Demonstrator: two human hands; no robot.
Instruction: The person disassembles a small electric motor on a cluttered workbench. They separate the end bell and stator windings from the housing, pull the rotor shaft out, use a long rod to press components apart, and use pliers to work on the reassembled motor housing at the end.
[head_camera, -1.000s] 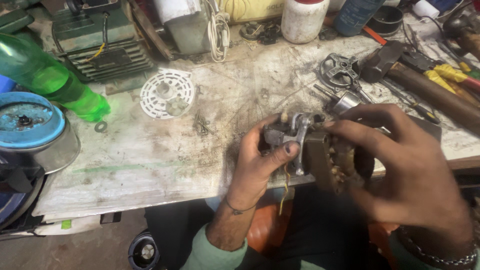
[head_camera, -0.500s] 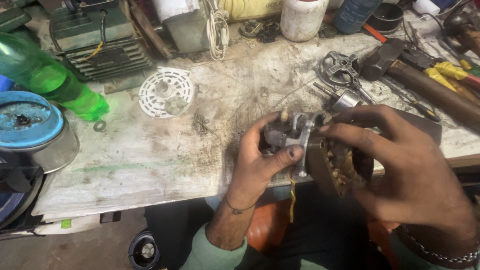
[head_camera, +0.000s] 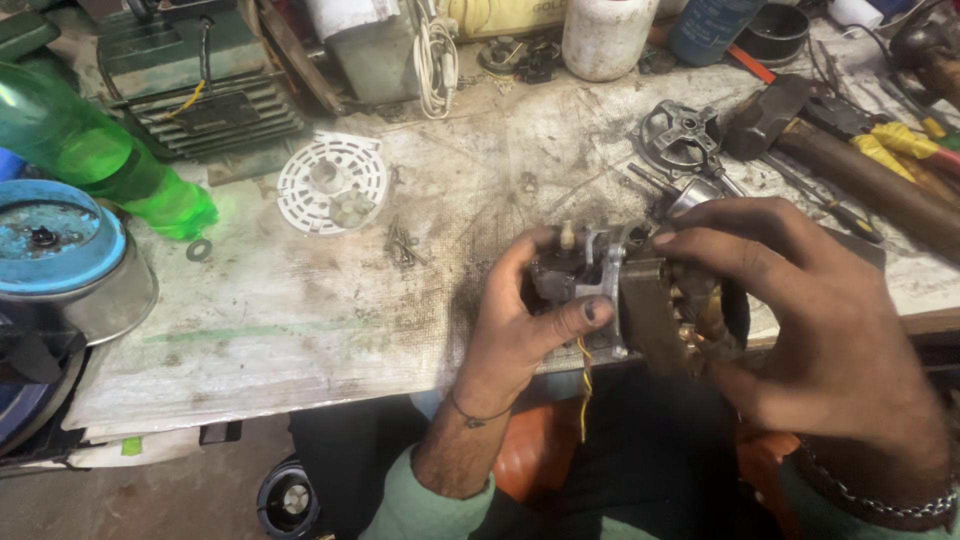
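Note:
Both hands hold a small electric motor over the near edge of a stained white workbench. My left hand grips the grey metal end with its bracket, thumb pressed on the front. My right hand wraps around the dark laminated body with copper windings, fingers curled over its top. Thin yellow wires hang down from the motor toward my lap.
A white round slotted plate and loose screws lie mid-bench. A green plastic bottle and a blue-lidded metal pot sit left. A metal bracket, a hammer and tools crowd the right; jars stand behind.
The motor and both hands have stayed in nearly the same place, shifting slightly; the fingers have adjusted their grip a little.

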